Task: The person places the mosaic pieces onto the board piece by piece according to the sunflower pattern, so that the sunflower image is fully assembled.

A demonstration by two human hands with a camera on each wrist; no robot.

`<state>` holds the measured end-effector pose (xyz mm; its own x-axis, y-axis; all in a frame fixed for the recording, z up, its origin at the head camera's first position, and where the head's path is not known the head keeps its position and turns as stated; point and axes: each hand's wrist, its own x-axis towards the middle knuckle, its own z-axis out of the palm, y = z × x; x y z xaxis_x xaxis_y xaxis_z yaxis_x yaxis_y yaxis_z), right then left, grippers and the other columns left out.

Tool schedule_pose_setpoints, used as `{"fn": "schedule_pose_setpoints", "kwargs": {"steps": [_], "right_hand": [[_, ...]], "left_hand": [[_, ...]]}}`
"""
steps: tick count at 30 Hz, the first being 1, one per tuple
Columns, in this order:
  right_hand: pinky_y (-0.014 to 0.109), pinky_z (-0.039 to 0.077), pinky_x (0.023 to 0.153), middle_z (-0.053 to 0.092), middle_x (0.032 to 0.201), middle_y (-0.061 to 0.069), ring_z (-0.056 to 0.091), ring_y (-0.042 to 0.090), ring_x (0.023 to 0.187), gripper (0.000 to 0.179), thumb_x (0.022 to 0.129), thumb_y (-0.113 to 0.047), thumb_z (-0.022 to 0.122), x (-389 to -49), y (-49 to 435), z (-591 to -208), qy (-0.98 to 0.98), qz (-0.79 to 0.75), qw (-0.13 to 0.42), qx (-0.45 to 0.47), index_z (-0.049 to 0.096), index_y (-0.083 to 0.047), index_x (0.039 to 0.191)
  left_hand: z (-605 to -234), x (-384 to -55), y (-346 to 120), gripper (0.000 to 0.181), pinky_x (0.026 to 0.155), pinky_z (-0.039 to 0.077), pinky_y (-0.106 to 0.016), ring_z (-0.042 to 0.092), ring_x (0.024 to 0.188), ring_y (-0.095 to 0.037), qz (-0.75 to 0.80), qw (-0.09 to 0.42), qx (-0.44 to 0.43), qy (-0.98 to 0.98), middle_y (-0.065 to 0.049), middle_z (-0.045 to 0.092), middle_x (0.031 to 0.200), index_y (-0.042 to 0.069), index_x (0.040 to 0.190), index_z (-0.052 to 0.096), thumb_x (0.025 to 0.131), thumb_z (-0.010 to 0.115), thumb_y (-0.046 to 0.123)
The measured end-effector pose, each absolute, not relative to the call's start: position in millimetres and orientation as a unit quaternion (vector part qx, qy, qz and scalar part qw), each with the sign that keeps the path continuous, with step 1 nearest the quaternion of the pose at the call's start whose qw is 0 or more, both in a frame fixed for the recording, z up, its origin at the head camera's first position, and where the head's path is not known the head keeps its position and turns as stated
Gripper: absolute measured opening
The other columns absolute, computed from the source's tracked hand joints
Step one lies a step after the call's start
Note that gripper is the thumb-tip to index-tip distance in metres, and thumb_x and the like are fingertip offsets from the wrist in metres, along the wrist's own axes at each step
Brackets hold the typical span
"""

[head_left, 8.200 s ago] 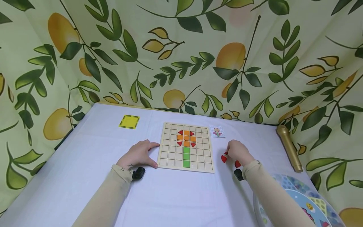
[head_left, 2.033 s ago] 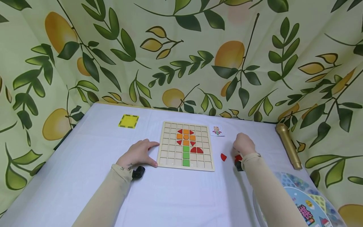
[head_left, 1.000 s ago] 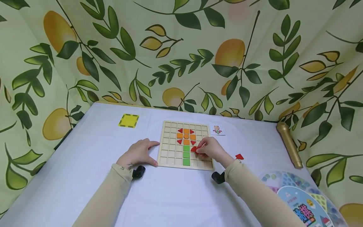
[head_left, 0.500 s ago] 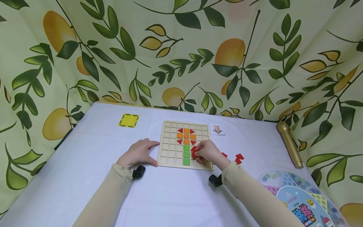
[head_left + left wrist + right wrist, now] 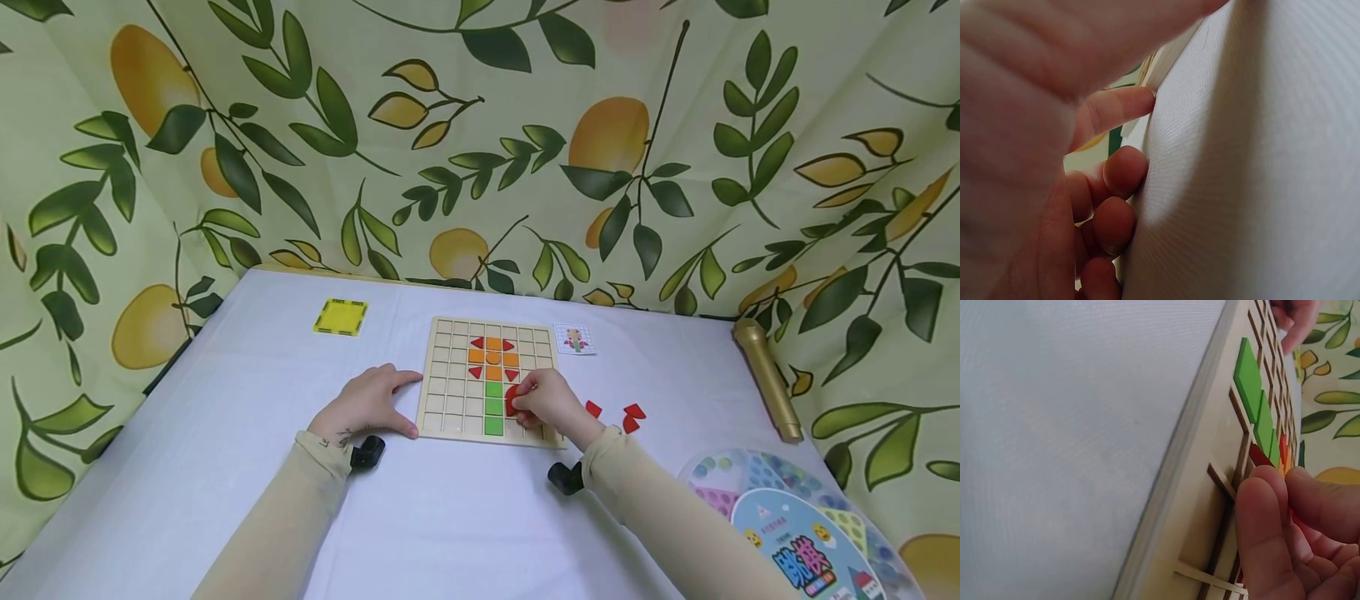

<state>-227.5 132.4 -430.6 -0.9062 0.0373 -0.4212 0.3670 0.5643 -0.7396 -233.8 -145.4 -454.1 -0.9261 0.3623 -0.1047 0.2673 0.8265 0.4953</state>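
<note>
A wooden grid board lies on the white tablecloth, bearing a flower-like pattern of orange tiles, small red triangles and a green tile column. My right hand is over the board's lower right, pinching a red quarter-round tile between thumb and fingers, just right of the green column. The fingers partly cover the red pieces there. At the board's left side, my left hand touches the edge with index finger and thumb; its other fingertips rest on the cloth.
Three loose red tiles lie right of the board, near my right wrist. A pattern card is by its upper right corner. Farther out are a yellow square frame, a gold cylinder and a round printed box.
My right hand has moved left from the loose tiles to the board. Red quarter-round tiles have come onto the board beside the green column. The left hand has stayed put.
</note>
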Motion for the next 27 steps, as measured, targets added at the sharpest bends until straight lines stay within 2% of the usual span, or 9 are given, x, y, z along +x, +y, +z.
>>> {"fn": "schedule_pose_setpoints", "kwargs": {"steps": [14, 27], "right_hand": [[0.022, 0.045, 0.050, 0.060, 0.075, 0.008, 0.054, 0.017, 0.056, 0.009, 0.080, -0.012, 0.071, -225.1, 129.4, -430.4, 0.917, -0.360, 0.152, 0.080, 0.065, -0.006, 0.077], [0.024, 0.041, 0.051, 0.060, 0.070, 0.005, 0.053, 0.017, 0.061, 0.014, 0.079, -0.010, 0.072, -222.8, 123.5, -428.7, 0.942, -0.305, 0.127, 0.054, 0.064, -0.007, 0.068]], "left_hand": [[-453.9, -232.7, -146.2, 0.093, 0.076, 0.039, -0.033, 0.045, 0.084, -0.016, 0.245, 0.089, 0.174, 0.950, 0.002, 0.053, 0.091, 0.021, 0.129, 0.055, 0.045, 0.089, 0.045], [-453.1, -232.7, -146.0, 0.092, 0.076, 0.039, -0.033, 0.045, 0.085, -0.017, 0.246, 0.090, 0.171, 0.950, 0.002, 0.053, 0.092, 0.021, 0.129, 0.055, 0.046, 0.089, 0.044]]}}
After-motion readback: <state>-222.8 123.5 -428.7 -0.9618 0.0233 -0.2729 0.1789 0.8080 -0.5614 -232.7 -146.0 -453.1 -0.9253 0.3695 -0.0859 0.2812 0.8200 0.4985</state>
